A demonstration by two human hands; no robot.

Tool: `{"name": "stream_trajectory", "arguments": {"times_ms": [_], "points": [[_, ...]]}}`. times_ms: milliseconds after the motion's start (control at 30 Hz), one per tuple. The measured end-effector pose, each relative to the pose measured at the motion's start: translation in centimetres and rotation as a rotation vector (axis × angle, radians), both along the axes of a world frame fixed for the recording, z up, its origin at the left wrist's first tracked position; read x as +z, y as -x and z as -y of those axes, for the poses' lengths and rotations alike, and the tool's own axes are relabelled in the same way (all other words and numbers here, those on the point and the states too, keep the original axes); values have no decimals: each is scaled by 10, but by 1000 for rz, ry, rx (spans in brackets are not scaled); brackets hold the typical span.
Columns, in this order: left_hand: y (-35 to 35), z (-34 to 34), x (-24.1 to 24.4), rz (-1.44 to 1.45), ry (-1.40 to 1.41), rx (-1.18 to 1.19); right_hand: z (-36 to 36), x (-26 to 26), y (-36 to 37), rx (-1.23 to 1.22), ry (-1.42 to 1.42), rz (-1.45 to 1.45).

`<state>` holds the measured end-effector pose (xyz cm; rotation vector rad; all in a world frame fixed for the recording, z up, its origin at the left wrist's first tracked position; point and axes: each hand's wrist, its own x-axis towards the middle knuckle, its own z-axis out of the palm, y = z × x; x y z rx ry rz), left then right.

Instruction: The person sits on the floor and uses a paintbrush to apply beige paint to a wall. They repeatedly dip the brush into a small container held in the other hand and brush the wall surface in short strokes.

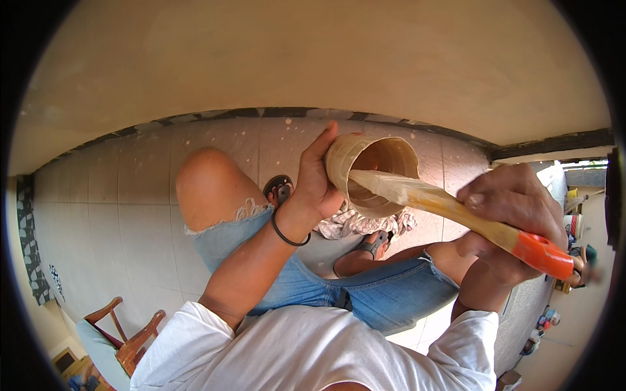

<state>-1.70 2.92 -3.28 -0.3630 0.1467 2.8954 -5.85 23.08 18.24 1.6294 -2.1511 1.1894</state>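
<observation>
My left hand (pixel 315 178) grips a cream-coloured, paint-smeared cup (pixel 337 161) from its left side, with the mouth tilted toward my right. Between the fingers and thumb of my right hand (pixel 513 215) is a flat paintbrush (pixel 440 203) with a yellow wooden handle and an orange end. Its pale, paint-coated bristles reach into the mouth of the cup. Whatever paint lies at the bottom of the cup is hard to make out. Below the cup, a crumpled patterned cloth (pixel 362 222) lies on the floor between my feet.
A beige wall (pixel 313 58) rises before me, with a dark stone-patterned skirting (pixel 274 112) at its foot. Paint drops spot the tiled floor (pixel 146 229). A wooden chair (pixel 132 342) stands at lower left. Beyond a doorway at right, a person (pixel 579 264) and several items are blurred.
</observation>
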Motion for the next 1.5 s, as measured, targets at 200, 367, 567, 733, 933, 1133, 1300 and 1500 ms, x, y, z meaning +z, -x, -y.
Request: {"name": "stream_trajectory", "arguments": {"times_ms": [200,367,567,733,933,1133,1300,1500], "points": [[1,2,-6,-29,-51,-45,28,-20,11,56,-85,94],[2,2,-2,-41,0,-50,37,-27,10,-21,-240,176],[2,4,-2,-67,1,-17,41,-43,10,-40,-258,274],[2,5,0,-83,-20,-11,41,-53,9,-79,-290,288],[1,6,-5,-31,-18,11,40,-61,5,-121,-268,319],[2,6,-9,18,28,3,35,-73,3,-147,-266,292],[3,5,-14,38,60,5,22,-77,2,-154,-101,330],[4,4,-17,86,114,34,0,-74,0,-316,233,546]]}}
